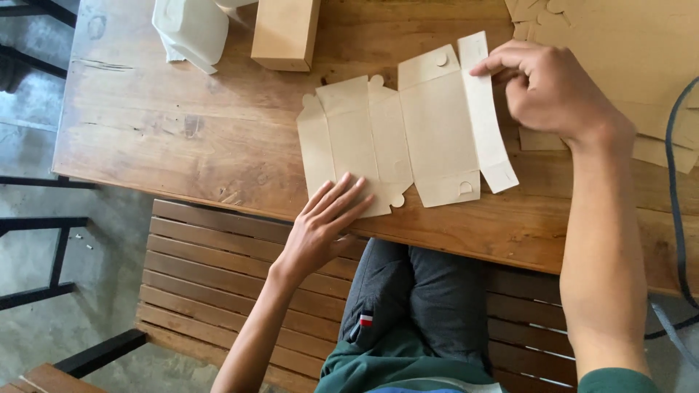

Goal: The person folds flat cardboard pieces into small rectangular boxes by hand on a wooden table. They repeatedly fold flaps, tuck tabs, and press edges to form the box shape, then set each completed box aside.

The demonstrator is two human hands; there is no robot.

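A flat, unfolded brown cardboard box blank (408, 135) lies on the wooden table (182, 131), its panels and tabs spread out. My left hand (324, 222) rests flat with fingers apart on the blank's lower left panel at the table's near edge. My right hand (546, 87) is at the blank's upper right, fingers curled and pinching the top of the narrow right-hand side flap.
A stack of more flat brown blanks (626, 51) lies at the right. A folded brown box (285, 33) and a white container (191, 29) stand at the far edge. A slatted wooden bench (211, 269) is under me. A dark cord (677, 182) hangs at the right.
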